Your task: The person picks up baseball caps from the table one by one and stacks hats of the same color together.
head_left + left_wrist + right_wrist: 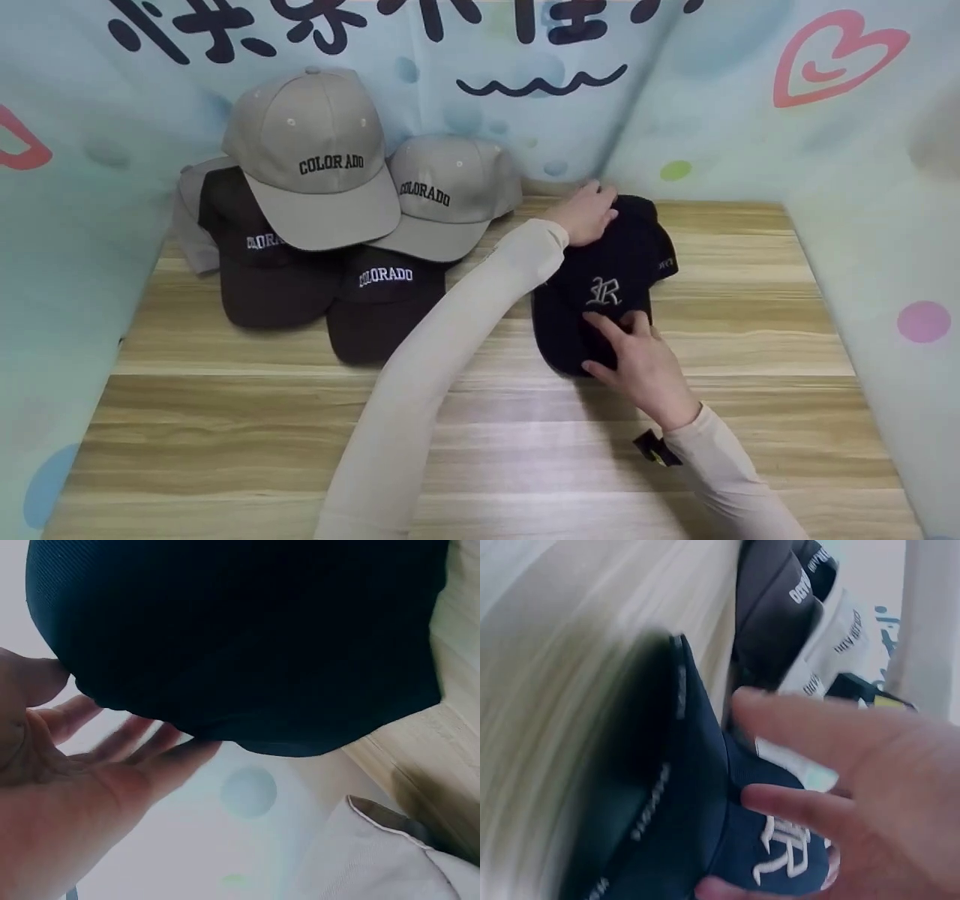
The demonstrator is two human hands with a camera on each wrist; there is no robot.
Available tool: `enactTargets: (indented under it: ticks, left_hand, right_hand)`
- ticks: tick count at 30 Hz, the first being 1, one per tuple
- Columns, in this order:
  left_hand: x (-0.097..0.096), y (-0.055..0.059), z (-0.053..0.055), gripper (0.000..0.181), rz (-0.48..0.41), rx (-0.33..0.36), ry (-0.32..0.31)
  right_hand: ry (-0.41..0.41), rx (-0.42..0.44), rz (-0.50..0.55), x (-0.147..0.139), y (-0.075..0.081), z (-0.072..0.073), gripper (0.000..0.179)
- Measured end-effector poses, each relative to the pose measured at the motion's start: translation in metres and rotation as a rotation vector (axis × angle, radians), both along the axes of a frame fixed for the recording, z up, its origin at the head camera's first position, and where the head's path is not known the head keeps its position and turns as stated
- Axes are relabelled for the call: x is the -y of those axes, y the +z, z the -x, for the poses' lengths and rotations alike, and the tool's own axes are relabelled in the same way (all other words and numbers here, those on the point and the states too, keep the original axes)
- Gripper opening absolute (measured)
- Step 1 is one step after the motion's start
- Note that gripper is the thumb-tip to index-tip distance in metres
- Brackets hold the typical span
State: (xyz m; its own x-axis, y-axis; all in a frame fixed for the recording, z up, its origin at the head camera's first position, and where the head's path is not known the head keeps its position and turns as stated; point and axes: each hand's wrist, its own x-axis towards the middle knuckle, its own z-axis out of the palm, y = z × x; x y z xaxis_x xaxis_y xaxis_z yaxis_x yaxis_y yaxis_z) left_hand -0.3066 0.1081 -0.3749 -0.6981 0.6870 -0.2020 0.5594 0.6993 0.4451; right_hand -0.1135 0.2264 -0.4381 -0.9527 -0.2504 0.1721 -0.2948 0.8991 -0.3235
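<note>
A navy cap (622,247) with an embroidered R lies on the right of the table, its brim (559,341) facing the front. My left hand (589,215) is at the far end of its crown. In the left wrist view, the thumb and fingertips of that hand grip the edge of the dark fabric. Over the brim and the front of the crown, my right hand (651,375) has its fingers spread, with the thumb near the brim's edge. Small lettering runs along the brim in the right wrist view.
Left of the navy cap is a group of COLORADO caps: a grey-beige cap (315,135) on top, another grey-beige cap (450,176) beside it, and dark brown caps (390,307) in front. A printed cloth (712,135) hangs behind the wooden table (262,450).
</note>
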Motion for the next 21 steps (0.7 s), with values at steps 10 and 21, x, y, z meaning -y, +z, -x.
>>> enactTargets:
  ticks: [10,21]
  left_hand:
    - [0.015,0.017,-0.016,0.064,0.111,0.062,-0.009]
    - [0.083,0.028,-0.009,0.059,0.169,-0.013,0.088]
  right_hand:
    - [-0.072,0.037,0.012,-0.009,0.000,0.012,0.063]
    - [-0.090,0.078,0.023,-0.022,0.000,0.014,0.062]
